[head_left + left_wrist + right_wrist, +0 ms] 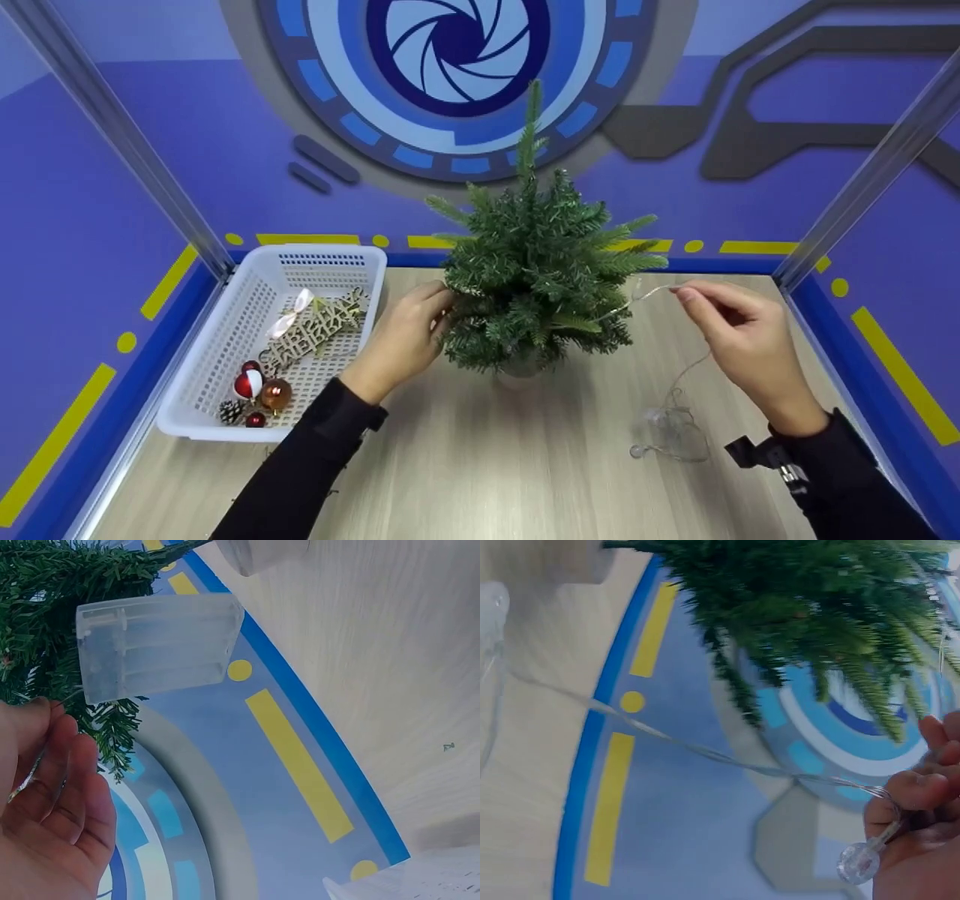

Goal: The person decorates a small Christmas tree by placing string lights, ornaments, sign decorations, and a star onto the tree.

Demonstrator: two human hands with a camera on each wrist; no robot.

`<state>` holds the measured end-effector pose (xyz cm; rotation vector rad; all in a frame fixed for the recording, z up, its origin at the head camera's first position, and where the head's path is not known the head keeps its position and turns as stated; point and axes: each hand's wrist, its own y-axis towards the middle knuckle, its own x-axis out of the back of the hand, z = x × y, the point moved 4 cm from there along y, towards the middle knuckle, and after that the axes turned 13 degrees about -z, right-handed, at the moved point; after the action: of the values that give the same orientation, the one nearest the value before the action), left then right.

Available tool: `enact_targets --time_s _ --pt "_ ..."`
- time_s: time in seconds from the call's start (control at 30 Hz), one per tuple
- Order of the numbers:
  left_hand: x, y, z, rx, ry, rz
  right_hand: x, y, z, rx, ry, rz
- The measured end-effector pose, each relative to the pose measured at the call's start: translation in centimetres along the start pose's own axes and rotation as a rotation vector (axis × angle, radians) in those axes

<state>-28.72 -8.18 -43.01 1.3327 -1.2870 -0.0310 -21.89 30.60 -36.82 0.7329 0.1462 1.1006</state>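
A small artificial Christmas tree (532,262) stands upright on the table in a pale base (519,375). At its left side my left hand (405,322) has its fingertips partly hidden by branches. In the left wrist view, its thumb and forefinger pinch a thin wire beside a translucent rectangular case (165,645). Right of the tree, my right hand (750,345) pinches the clear wire of a string lights set (651,292). That wire runs into the branches, and a clear round bulb (858,863) hangs by the palm. More wire and bulbs (675,431) lie on the table below.
A white plastic basket (172,405) at the left holds a glittery lettering ornament (319,330) with a bow, several baubles (277,393) and a pinecone (231,411). Printed blue panels (150,187) enclose the table at the back and sides.
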Motion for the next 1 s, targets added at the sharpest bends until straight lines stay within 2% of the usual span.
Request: enact_targets --time_s 0.1,0.17,0.27,0.37,0.43,0.53,0.73,0.83,1.0 --pt "0.0 -0.1 0.1 0.012 0.003 0.002 -0.3 -0.2 -1.7 -0.051 -0.016 0.033" --pt "-0.1 -0.2 0.1 0.013 0.002 0.001 -0.3 -0.6 -1.9 -0.023 0.015 0.036" --pt "-0.2 -0.3 0.2 0.016 -0.005 -0.001 0.3 -1.1 -1.0 0.035 0.248 0.018" --pt "-0.1 -0.3 0.2 0.018 -0.018 0.000 1.0 -1.8 0.7 0.158 0.509 0.019" --pt "-0.1 -0.3 0.3 0.020 -0.027 -0.003 1.3 -2.1 1.6 0.229 0.606 0.030" --pt "0.1 -0.4 0.4 0.024 -0.034 -0.013 1.3 -2.7 2.7 0.302 0.619 0.050" --pt "0.3 -0.4 0.5 0.036 -0.035 -0.015 1.3 -3.4 4.1 0.371 0.650 0.051" --pt "0.2 -0.3 0.5 0.036 -0.027 -0.002 1.4 -3.4 4.4 0.394 0.655 0.046" --pt "0.0 -0.3 0.6 0.046 -0.009 0.006 1.3 -3.1 3.5 0.374 0.571 0.088"
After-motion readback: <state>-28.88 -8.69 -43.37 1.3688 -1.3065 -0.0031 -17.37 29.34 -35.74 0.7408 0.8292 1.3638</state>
